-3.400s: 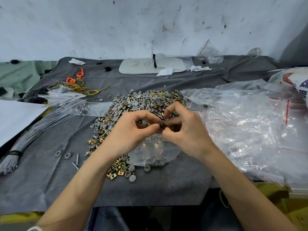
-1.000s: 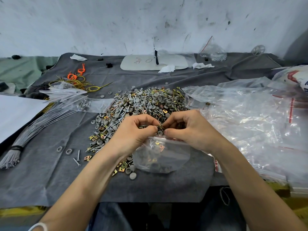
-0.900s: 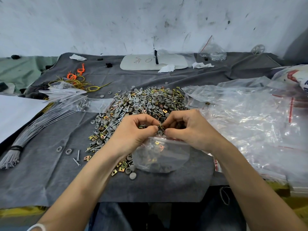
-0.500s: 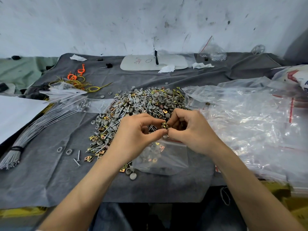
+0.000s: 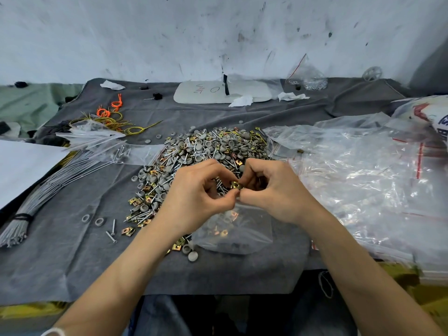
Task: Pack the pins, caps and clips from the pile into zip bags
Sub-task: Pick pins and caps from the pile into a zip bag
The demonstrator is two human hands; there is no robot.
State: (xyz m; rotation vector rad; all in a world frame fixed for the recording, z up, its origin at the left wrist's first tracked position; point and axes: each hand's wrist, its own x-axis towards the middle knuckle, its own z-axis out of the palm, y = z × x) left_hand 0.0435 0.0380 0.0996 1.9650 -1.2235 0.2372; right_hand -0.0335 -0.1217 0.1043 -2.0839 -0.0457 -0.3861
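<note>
While my left grip (image 5: 198, 195) and right grip (image 5: 274, 192) both pinch the bag (image 5: 237, 236) mouth, I'd hold it wide (1 clip (image 5: 235, 185) sits there) and drop that straight in.

The left hand (image 5: 194, 192) and right hand (image 5: 275, 190) meet, fingers (image 5: 211, 167) curled, thumbs pinching.

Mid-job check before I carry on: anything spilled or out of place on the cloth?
Only strays: two grey rings, two pins and a brass clip lie apart on the cloth left of the pile; a grey cap sits just outside the zip bag. Nothing looks damaged.
</note>
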